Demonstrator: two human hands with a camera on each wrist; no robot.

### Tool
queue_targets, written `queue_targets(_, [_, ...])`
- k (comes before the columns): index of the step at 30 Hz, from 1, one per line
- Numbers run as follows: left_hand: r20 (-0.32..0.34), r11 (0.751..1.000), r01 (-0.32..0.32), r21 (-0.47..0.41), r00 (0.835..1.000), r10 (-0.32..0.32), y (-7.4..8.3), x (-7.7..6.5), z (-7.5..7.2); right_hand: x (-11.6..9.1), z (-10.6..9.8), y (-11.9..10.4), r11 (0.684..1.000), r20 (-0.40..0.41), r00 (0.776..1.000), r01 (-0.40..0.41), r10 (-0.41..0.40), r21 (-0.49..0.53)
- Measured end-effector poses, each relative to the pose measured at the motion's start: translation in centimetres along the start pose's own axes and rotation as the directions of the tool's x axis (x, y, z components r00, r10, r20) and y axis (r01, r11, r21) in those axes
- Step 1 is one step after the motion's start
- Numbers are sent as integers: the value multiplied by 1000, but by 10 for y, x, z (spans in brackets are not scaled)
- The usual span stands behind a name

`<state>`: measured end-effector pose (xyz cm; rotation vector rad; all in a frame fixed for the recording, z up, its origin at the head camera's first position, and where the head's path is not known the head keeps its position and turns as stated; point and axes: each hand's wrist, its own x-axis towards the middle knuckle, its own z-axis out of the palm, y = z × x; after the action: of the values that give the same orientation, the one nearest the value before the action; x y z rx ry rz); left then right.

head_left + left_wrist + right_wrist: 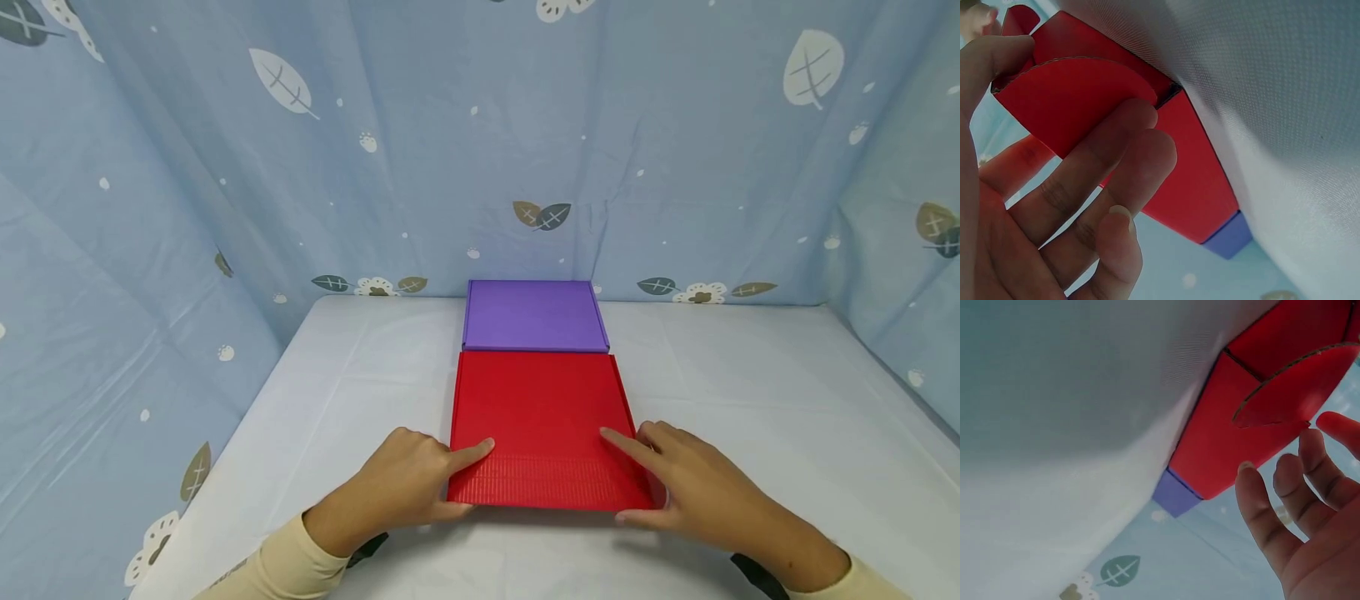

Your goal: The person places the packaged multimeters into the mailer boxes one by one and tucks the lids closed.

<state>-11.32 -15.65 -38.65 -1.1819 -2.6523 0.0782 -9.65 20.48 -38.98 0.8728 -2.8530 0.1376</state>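
Observation:
A red cardboard box (540,408) lies on the white cloth, with a ribbed strip across the near part of its lid. At its left front corner my left hand (405,475) pinches the lid, index finger on top and thumb at the front edge. In the left wrist view, other fingers touch a rounded side flap (1066,94) that sticks out. My right hand (697,483) grips the right front corner likewise, index finger on the lid, thumb by the front edge. Another rounded flap (1304,387) stands out beside its fingers in the right wrist view. The box's inside is hidden.
Directly behind the red box, a closed purple box (536,317) lies flat near the back of the table. A white cloth (360,375) covers the table. Blue curtains (465,150) with a leaf pattern hang at the back and both sides.

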Motion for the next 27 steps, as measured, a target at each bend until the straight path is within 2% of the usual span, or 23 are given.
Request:
queue_targets(8, [7, 1000, 6, -16, 1000, -6, -1, -1, 2, -2, 10, 3, 994, -24, 998, 55, -58, -91])
queue_targets(14, [8, 1000, 8, -19, 1000, -7, -1, 0, 3, -3, 13, 5, 983, -75, 990, 104, -116, -150])
queue_targets(19, [0, 1000, 6, -17, 1000, -6, -1, -1, 3, -3, 13, 6, 978, -92, 983, 142, -157, -154])
queue_targets(27, [-2, 1000, 1, -29, 1000, -1, -2, -1, 3, -4, 12, 5, 976, -88, 984, 138, -154, -166])
